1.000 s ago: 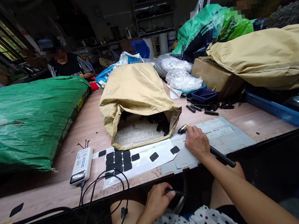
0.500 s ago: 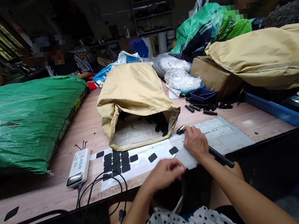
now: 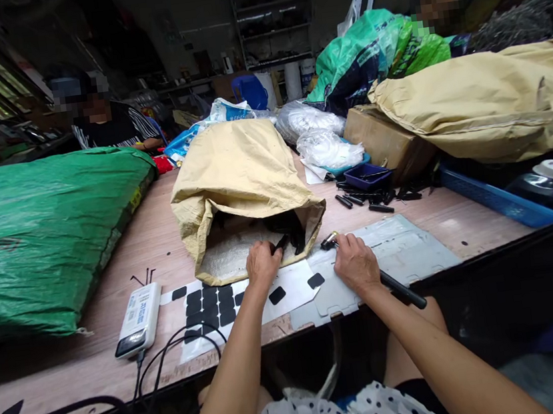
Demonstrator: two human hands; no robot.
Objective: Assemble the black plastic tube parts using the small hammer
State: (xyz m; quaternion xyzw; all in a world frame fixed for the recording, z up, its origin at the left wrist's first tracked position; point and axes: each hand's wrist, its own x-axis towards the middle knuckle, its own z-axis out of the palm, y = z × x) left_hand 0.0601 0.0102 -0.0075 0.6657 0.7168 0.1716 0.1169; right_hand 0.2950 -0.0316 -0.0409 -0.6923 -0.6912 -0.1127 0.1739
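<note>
My left hand [image 3: 262, 266] is at the mouth of a tan woven sack [image 3: 238, 161] that lies open toward me. Its fingers are closed on a small black piece [image 3: 281, 243] at the sack's lower lip; more dark pieces [image 3: 297, 234] show inside. My right hand [image 3: 357, 263] rests over a grey sheet [image 3: 402, 245], wrapped round a long tool with a black handle [image 3: 403, 289]. The tool's shiny metal and black end [image 3: 330, 241] sticks out past the fingers; its middle is hidden. Black rounded-square stickers [image 3: 210, 304] lie on a white sheet [image 3: 285, 278] below the sack.
A white power bank [image 3: 139, 320] with black cables stands at left, by a full green sack [image 3: 49, 241]. Black tubes [image 3: 381, 208], a purple tray [image 3: 368, 176], a cardboard box [image 3: 384, 140] and a blue tray [image 3: 487, 198] are at right. Two people sit beyond the table.
My left hand has moved up and forward from the table's front edge to the sack's mouth and closed on a black piece. The right hand keeps its hold on the tool. The view has shifted slightly.
</note>
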